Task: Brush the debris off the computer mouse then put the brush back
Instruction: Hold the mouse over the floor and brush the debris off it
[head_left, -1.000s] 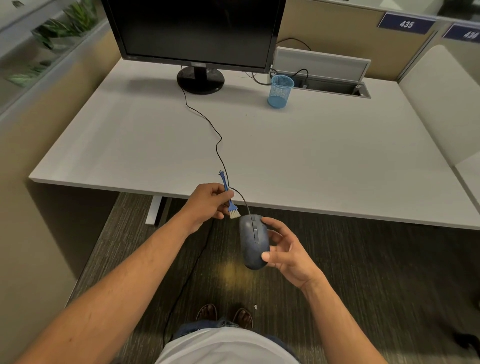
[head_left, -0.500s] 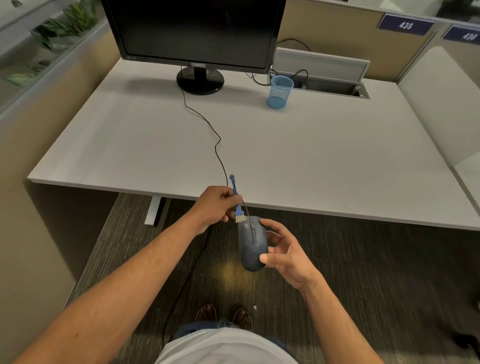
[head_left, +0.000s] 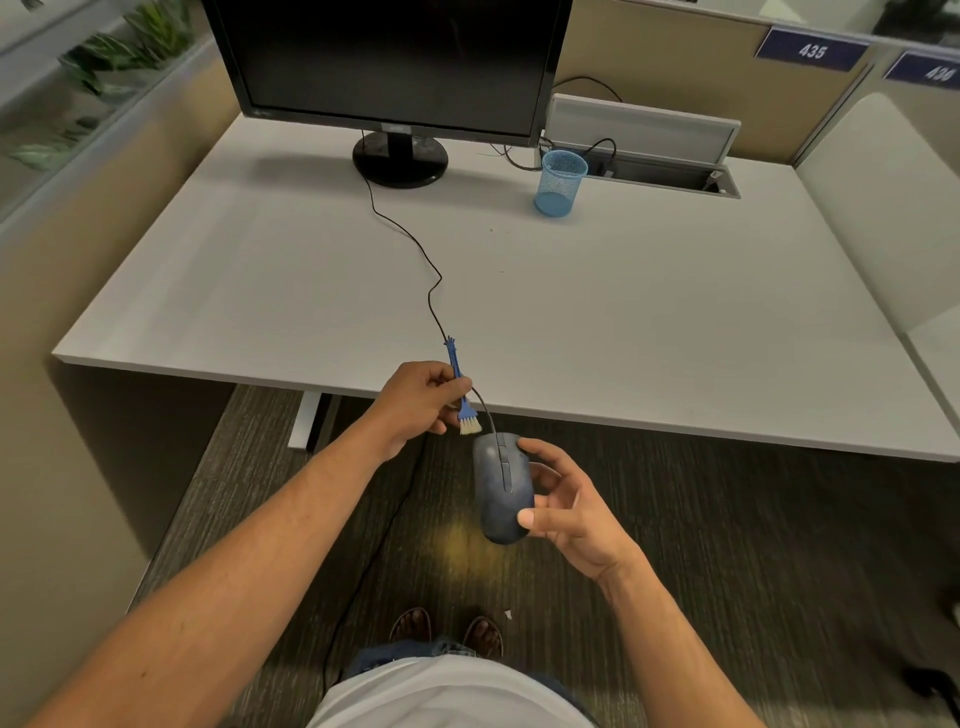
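Both hands are busy, off the near edge of the desk (head_left: 623, 322). Right hand (head_left: 566, 506) cradles the computer mouse (head_left: 501, 486) in the air below that desk edge, thumb on its near right flank, fingers curled round the far right side and under. Mouse long axis runs roughly toward/away from the person, button end pointing at the desk, cable (head_left: 415, 244) leaving that end and trailing up across the desk to the monitor (head_left: 389, 57). Left hand (head_left: 423, 397) pinches the brush (head_left: 461, 392) mid-handle, handle tip over the desk edge, bristles pointing down at the mouse's button end. Bristles sit just up-left of the mouse nose, very close; contact can't be confirmed (looks like a small gap). So the brush hand is the one that has to travel: short stroke down along the mouse's long axis, away from the desk. Brushing step looks in progress, I'd say. Blue mesh cup (head_left: 560, 182) stands far across the desk, right of the monitor base, probably the brush's home (my guess), well apart from both hands.
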